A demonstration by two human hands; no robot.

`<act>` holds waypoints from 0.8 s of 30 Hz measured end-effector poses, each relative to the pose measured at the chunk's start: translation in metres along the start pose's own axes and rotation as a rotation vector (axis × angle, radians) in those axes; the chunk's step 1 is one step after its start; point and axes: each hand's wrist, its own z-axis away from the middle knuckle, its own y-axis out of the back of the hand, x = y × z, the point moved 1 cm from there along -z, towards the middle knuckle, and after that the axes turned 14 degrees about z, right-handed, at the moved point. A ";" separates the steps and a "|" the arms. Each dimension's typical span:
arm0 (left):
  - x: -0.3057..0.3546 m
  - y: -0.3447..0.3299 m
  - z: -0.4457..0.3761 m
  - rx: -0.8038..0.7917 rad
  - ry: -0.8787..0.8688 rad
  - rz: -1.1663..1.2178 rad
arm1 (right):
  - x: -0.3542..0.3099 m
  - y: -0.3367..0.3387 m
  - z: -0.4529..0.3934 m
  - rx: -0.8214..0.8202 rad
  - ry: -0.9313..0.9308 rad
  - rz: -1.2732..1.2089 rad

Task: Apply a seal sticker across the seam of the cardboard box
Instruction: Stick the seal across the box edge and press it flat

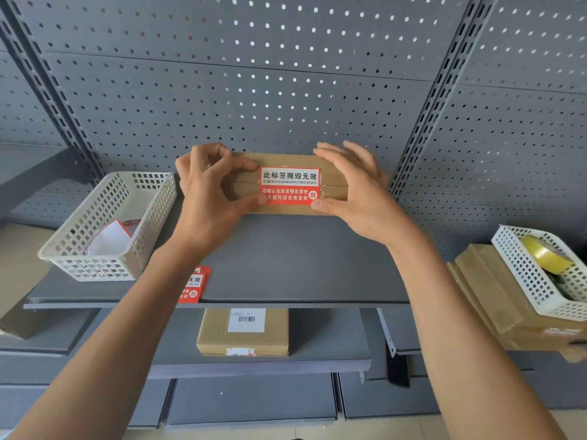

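A small brown cardboard box [332, 176] stands at the back of a grey shelf [286, 265], against the pegboard. A red and white seal sticker [289, 185] with printed characters lies across the box's horizontal seam. My left hand [209, 198] grips the box's left end, its thumb touching the sticker's lower left corner. My right hand [359, 192] holds the right end, with the thumb pressing the sticker's lower right corner.
A white plastic basket [63, 249] with sticker sheets sits at the shelf's left. Loose red seal stickers [193, 284] lie near the front edge. A labelled box [243, 333] rests on the lower shelf. At right, a basket [527, 281] with yellow tape stands on cardboard boxes [495, 300].
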 end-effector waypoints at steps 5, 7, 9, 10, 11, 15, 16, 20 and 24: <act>0.004 0.002 0.001 -0.024 -0.015 -0.025 | 0.001 0.003 0.000 -0.048 0.010 0.006; 0.005 0.006 0.003 -0.048 -0.020 -0.041 | 0.002 0.004 0.000 -0.093 0.014 0.035; 0.007 0.007 0.006 -0.064 -0.022 -0.045 | 0.001 0.004 -0.002 -0.129 0.017 0.057; 0.009 0.004 0.006 -0.050 -0.012 -0.045 | -0.001 0.004 -0.003 -0.131 0.005 0.053; 0.012 -0.001 0.007 -0.013 0.007 -0.054 | -0.004 0.002 -0.005 -0.119 -0.015 0.049; 0.022 -0.028 0.013 0.159 0.043 -0.153 | -0.015 -0.008 -0.009 -0.007 -0.074 0.166; 0.023 -0.032 0.014 0.169 0.036 -0.165 | -0.015 -0.010 -0.009 0.005 -0.078 0.190; 0.017 -0.033 0.012 0.174 0.010 -0.209 | -0.013 -0.012 -0.011 0.028 -0.084 0.210; 0.017 -0.034 0.012 0.182 0.010 -0.226 | -0.010 -0.012 -0.011 0.029 -0.062 0.193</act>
